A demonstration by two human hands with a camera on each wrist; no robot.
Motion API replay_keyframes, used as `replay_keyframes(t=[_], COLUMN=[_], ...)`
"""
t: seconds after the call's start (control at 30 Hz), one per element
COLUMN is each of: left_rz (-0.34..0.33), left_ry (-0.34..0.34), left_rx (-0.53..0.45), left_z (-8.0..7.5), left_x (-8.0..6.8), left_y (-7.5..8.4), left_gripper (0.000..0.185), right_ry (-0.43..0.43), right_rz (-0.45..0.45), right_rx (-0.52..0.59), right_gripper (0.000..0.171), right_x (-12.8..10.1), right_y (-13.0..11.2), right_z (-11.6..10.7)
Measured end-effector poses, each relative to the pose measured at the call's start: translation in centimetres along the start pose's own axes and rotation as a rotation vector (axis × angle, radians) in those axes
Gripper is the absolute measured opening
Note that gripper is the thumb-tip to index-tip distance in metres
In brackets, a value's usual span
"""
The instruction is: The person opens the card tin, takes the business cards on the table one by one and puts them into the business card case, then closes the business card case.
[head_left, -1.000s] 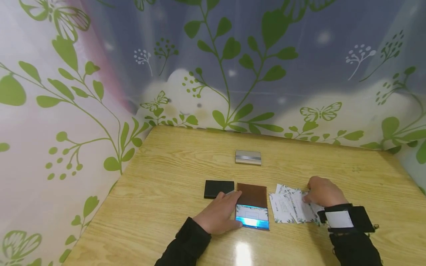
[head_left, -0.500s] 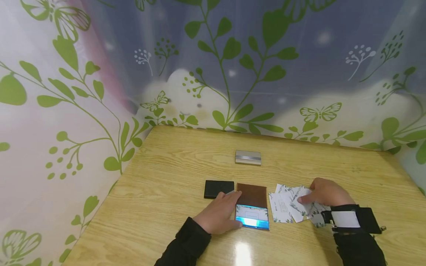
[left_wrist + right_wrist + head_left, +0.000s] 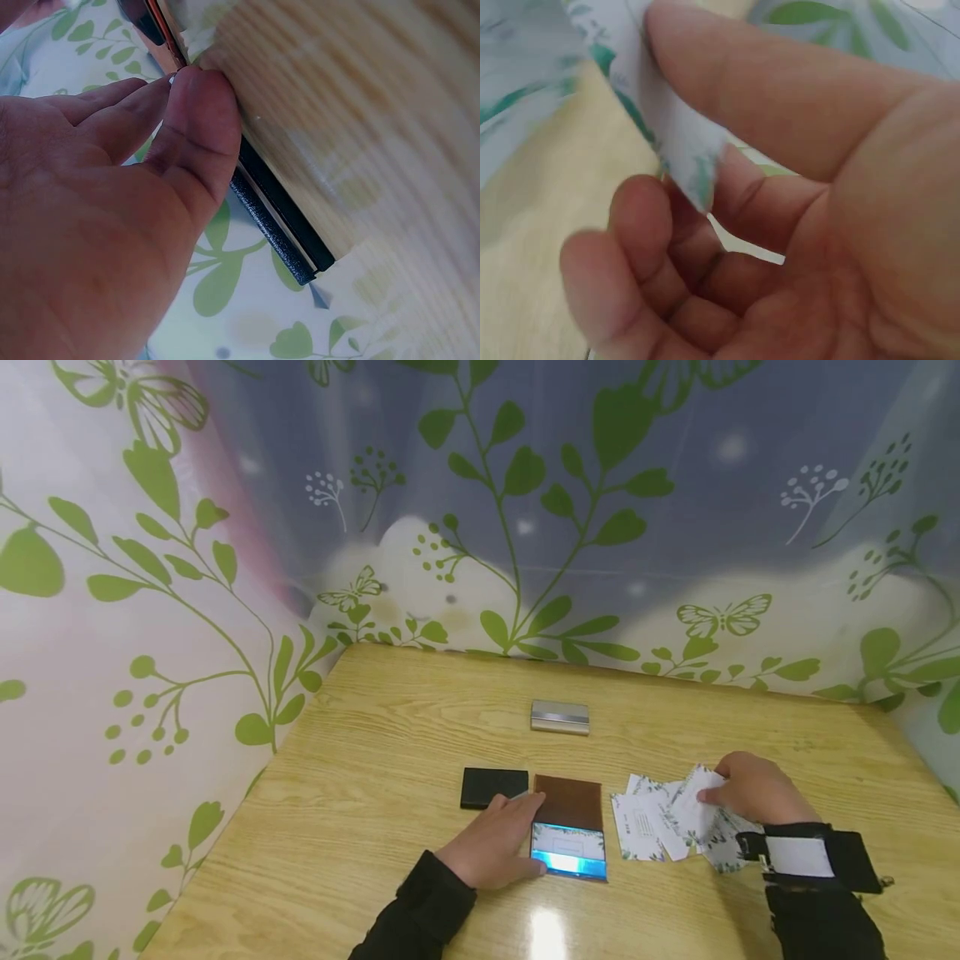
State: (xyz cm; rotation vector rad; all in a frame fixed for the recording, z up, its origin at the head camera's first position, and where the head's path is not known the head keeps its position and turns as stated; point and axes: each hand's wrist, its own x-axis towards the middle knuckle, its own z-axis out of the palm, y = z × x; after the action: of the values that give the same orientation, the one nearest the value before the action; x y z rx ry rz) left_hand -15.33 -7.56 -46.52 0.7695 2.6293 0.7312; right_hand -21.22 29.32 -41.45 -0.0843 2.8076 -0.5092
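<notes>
With one card seated, the left hand [image 3: 491, 847] steadies the open card case [image 3: 568, 827] with relaxed fingers while the right hand [image 3: 753, 789] pinches another card [image 3: 693, 810]; many loose cards [image 3: 645, 827] remain beside it.

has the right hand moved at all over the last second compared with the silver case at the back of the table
Yes. In the head view the right hand has drifted rightward and slightly farther back, pinching a card, while the silver case stayed put.

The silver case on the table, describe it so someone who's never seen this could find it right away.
On the wooden table, look past both hands toward the leafy back wall. The silver case lies alone there, closed. Unlike the black case and open brown case nearer the person, it is shiny metal.
</notes>
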Motion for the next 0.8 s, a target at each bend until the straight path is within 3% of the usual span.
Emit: replay_keyframes(t=[0.07,0.2,0.33,0.43,0.57,0.67,0.8], left_rz=[-0.001,0.001,-0.001,-0.005,-0.010,-0.006,0.005], left_ry=[-0.002,-0.002,-0.002,-0.005,-0.005,0.000,0.005], left_rx=[0.001,0.005,0.000,-0.010,-0.014,-0.009,0.007], left_z=[0.0,-0.1,-0.1,-0.1,-0.1,-0.2,-0.1], left_x=[0.0,0.0,0.0,-0.1,-0.2,-0.1,0.0], left_y=[0.1,0.2,0.3,0.3,0.3,0.3,0.2], left_gripper=[0.084,0.084,0.084,0.084,0.084,0.084,0.085], right_ry=[-0.014,-0.049,0.005,0.055,0.054,0.022,-0.081], right_rz=[-0.031,-0.049,-0.119,-0.202,-0.319,-0.403,-0.459], right_rx=[0.020,0.167,0.246,0.269,0.355,0.361,0.334], right_gripper=[0.050,0.047,0.036,0.033,0.029,0.023,0.019], right_x=[-0.5,-1.3,-1.5,-1.3,-0.9,-0.4,0.2], right_y=[-0.1,-0.8,-1.8,-2.9,-4.5,-5.7,-7.4], right_z=[-0.8,-1.9,-1.7,-1.0,0.2,1.6,3.5])
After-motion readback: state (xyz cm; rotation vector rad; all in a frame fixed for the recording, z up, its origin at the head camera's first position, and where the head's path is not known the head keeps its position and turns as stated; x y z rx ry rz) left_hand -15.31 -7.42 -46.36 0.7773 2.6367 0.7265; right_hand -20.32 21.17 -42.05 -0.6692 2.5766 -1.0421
